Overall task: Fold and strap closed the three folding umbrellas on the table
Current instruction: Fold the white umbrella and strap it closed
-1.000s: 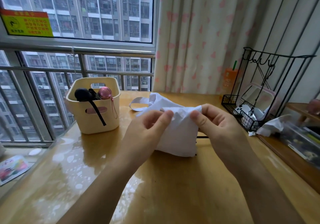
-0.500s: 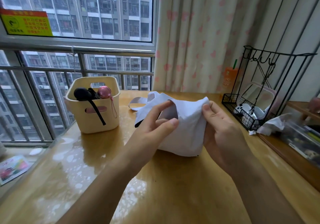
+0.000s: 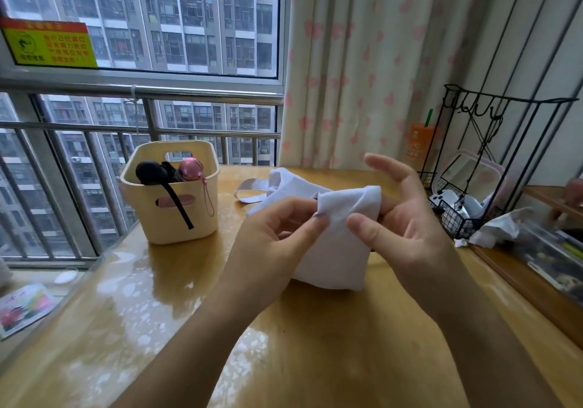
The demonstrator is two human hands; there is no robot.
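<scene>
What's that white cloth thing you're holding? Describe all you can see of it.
The white cloth bundle looks like thin, soft, creased fabric, loosely folded, its lower edge seemingly resting on the wooden table. A flat white strap loops out from its far end. The left hand pinches an upper fold; the right hand, fingers spread, has its thumb in front and fingers behind the top corner.

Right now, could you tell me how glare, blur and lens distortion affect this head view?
Head view: soft window daylight, no hard shadows; mottled glare covers the glossy table on its left side; the wide lens splays the bars of the balcony railing; the clutter at the far right edge is smeared; the white fabric pinched by the left hand is sharp.
</scene>
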